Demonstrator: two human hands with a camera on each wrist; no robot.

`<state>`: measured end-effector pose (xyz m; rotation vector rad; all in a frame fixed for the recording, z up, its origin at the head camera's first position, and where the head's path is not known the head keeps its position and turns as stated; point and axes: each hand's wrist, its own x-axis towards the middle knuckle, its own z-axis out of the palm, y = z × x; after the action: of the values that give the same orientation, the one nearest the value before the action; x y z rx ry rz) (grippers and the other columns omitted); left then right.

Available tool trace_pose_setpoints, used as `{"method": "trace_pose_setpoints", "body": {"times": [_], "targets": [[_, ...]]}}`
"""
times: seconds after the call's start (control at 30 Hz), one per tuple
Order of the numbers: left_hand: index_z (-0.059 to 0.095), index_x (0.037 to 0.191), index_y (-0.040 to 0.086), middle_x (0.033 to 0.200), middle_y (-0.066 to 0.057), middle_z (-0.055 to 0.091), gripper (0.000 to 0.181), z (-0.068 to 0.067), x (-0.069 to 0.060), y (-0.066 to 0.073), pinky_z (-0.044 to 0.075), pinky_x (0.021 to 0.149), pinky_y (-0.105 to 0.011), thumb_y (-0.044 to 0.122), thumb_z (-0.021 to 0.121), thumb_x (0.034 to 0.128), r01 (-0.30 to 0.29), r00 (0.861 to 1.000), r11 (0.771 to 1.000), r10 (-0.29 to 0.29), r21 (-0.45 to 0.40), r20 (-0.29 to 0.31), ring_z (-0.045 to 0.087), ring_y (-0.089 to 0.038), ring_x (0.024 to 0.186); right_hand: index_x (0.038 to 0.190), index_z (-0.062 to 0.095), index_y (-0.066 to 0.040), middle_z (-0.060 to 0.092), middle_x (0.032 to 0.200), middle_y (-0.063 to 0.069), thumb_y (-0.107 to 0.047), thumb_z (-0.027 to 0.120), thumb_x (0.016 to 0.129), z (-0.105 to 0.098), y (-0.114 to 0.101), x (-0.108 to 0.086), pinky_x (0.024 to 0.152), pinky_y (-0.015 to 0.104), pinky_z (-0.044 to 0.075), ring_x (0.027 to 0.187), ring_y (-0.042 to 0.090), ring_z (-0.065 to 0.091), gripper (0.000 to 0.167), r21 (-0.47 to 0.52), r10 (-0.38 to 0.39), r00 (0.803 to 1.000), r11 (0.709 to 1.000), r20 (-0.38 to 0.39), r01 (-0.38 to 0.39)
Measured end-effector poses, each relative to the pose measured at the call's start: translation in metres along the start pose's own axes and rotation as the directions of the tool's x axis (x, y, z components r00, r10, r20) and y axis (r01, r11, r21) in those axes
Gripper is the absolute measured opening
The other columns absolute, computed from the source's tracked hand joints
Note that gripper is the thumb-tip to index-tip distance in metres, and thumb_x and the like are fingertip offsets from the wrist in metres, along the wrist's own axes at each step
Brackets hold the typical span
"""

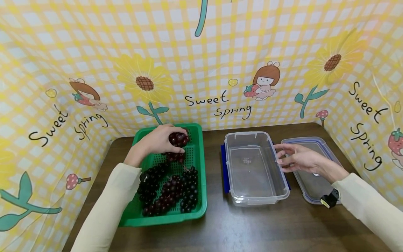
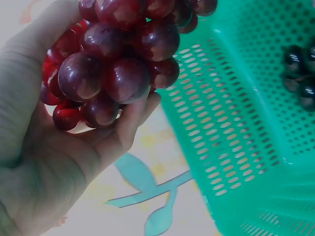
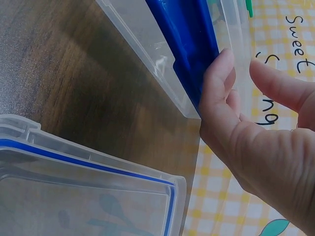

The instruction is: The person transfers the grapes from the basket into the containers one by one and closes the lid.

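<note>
The left hand grips a bunch of dark red grapes over the back of the green basket; the left wrist view shows the grapes between thumb and fingers. Other bunches of dark grapes lie in the basket. Beside the clear container, the right hand touches its right side. In the right wrist view the fingers of the right hand rest against the blue clip, with the thumb apart from them.
A clear lid with a blue seal lies on the brown table, right of the container and partly under the right forearm. A yellow checked cloth hangs behind and at both sides.
</note>
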<state>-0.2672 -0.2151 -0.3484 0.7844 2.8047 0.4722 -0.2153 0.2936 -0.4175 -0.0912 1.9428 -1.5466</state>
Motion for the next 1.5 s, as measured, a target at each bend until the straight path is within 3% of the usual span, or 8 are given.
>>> {"method": "trace_pose_setpoints", "body": {"times": [0.27,0.5,0.7,0.8,1.13,1.23,1.43,1.5], "targets": [[0.063,0.145,0.025,0.146,-0.016,0.059,0.065,-0.022,-0.005,0.012,0.057,0.098,-0.055,0.045,0.085,0.0874,-0.049,0.998,0.998,0.048,-0.028,-0.044,0.064,-0.034,0.123,0.166,0.017,-0.002,0.051,0.119,0.007,-0.003,0.066,0.100,0.001,0.001,0.000,0.087,0.036,0.062,0.097,0.014,0.065,0.082,0.004,-0.001,1.000,1.000,0.005,0.001],[0.063,0.145,0.025,0.145,-0.016,0.058,0.065,-0.039,-0.001,0.026,0.057,0.097,-0.056,0.045,0.085,0.0872,-0.098,0.991,0.995,0.098,0.004,-0.095,0.062,-0.038,0.124,0.165,0.017,-0.001,0.052,0.119,0.006,-0.002,0.066,0.100,0.000,0.001,-0.001,0.087,0.036,0.062,0.097,0.014,0.065,0.082,0.001,-0.011,1.000,1.000,0.008,0.011],[0.060,0.148,0.029,0.150,-0.015,0.056,0.069,-0.046,0.006,0.047,0.052,0.104,-0.059,0.048,0.084,0.0870,-0.086,0.994,0.996,0.087,0.017,-0.073,0.058,-0.037,0.132,0.166,0.017,-0.001,0.052,0.120,0.007,-0.003,0.066,0.100,-0.001,0.001,0.000,0.088,0.036,0.062,0.098,0.015,0.065,0.082,-0.007,-0.008,1.000,1.000,0.003,0.008],[0.060,0.148,0.030,0.156,-0.014,0.052,0.069,-0.048,0.010,0.059,0.049,0.109,-0.060,0.049,0.084,0.0866,-0.106,0.993,0.994,0.107,0.023,-0.055,0.054,-0.038,0.139,0.166,0.018,-0.002,0.052,0.121,0.008,-0.003,0.066,0.100,-0.001,0.002,0.002,0.089,0.037,0.062,0.099,0.015,0.066,0.082,-0.015,-0.006,1.000,1.000,-0.002,0.006],[0.062,0.145,0.028,0.157,-0.011,0.052,0.067,-0.048,0.034,0.096,0.050,0.110,-0.056,0.049,0.085,0.0860,-0.205,0.978,0.976,0.206,0.068,-0.012,0.052,-0.036,0.142,0.166,0.019,-0.001,0.052,0.122,0.010,-0.002,0.067,0.099,-0.001,0.001,0.001,0.090,0.037,0.063,0.099,0.016,0.067,0.082,-0.030,-0.010,1.000,1.000,-0.006,0.010],[0.062,0.145,0.028,0.154,-0.010,0.054,0.066,-0.043,0.043,0.108,0.049,0.111,-0.054,0.048,0.085,0.0861,-0.237,0.971,0.969,0.237,0.062,0.010,0.052,-0.034,0.140,0.166,0.019,-0.001,0.052,0.122,0.010,-0.002,0.066,0.099,-0.001,0.001,0.001,0.090,0.037,0.063,0.099,0.016,0.067,0.082,-0.028,-0.010,1.000,1.000,-0.005,0.010],[0.061,0.146,0.031,0.145,-0.009,0.059,0.067,-0.030,0.058,0.129,0.056,0.101,-0.047,0.050,0.084,0.0855,-0.281,0.959,0.958,0.277,0.064,0.063,0.058,-0.027,0.126,0.165,0.020,-0.001,0.052,0.122,0.010,-0.002,0.068,0.099,0.000,0.001,0.001,0.090,0.038,0.063,0.099,0.017,0.067,0.082,-0.022,-0.007,1.000,1.000,-0.010,0.007],[0.061,0.146,0.032,0.146,-0.007,0.059,0.067,-0.025,0.061,0.134,0.054,0.105,-0.047,0.049,0.084,0.0856,-0.292,0.955,0.955,0.287,0.061,0.075,0.056,-0.028,0.130,0.165,0.020,-0.001,0.053,0.121,0.009,-0.003,0.068,0.099,0.000,0.001,0.001,0.089,0.037,0.063,0.099,0.017,0.067,0.082,-0.026,-0.016,1.000,1.000,-0.006,0.016]]}}
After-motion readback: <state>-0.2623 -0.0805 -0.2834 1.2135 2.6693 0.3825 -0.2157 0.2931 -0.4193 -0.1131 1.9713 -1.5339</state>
